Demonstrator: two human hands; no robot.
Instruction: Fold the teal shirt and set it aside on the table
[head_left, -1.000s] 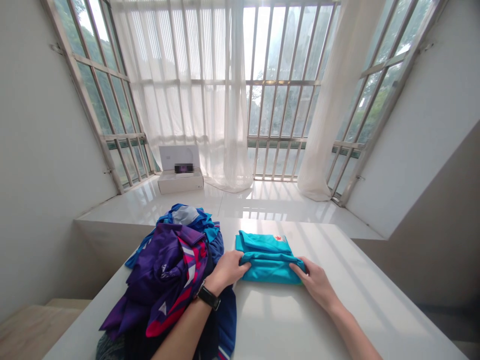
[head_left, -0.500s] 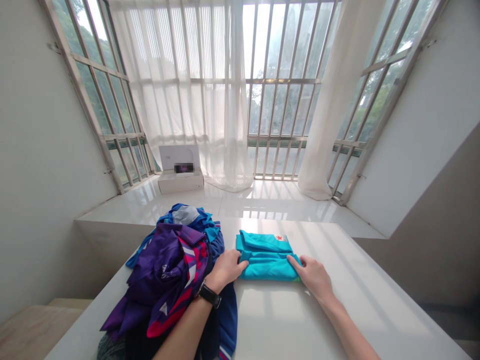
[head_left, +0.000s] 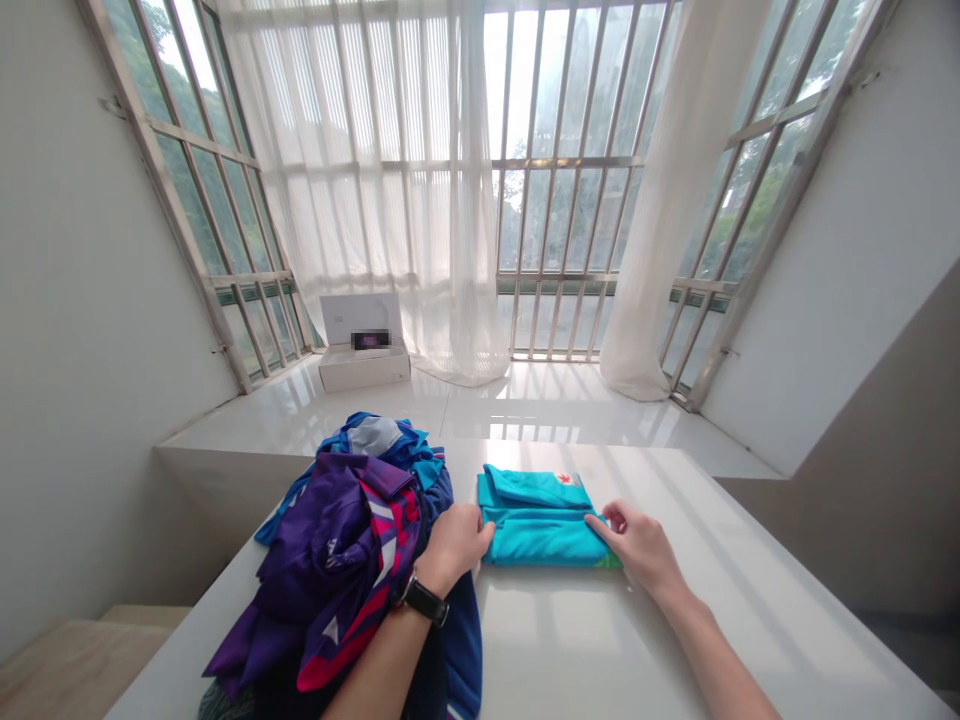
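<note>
A folded teal garment (head_left: pixel 547 538) with a small red and white print lies flat on the white table, a lengthwise crease across its middle. My left hand (head_left: pixel 456 545), a black watch on its wrist, pinches the garment's left edge. At the right end, my right hand (head_left: pixel 641 548) has its thumb on the cloth and its fingers curled at the edge; the fingers' undersides are hidden. Close beside my left arm is a loose heap of clothes, with a purple shirt (head_left: pixel 300 560) with red and white stripes on top and dark blue cloth (head_left: pixel 463 640) below.
The white table (head_left: pixel 570 650) meets a glossy window ledge (head_left: pixel 465 410) at the back. An open white box (head_left: pixel 365 370) stands on that ledge at the left. Sheer curtains (head_left: pixel 465 250) hang before barred windows, and walls rise on both sides.
The right end of the teal garment lies flatter and reaches slightly farther right. My right hand has shifted right along that edge. My left hand stays at the left edge.
</note>
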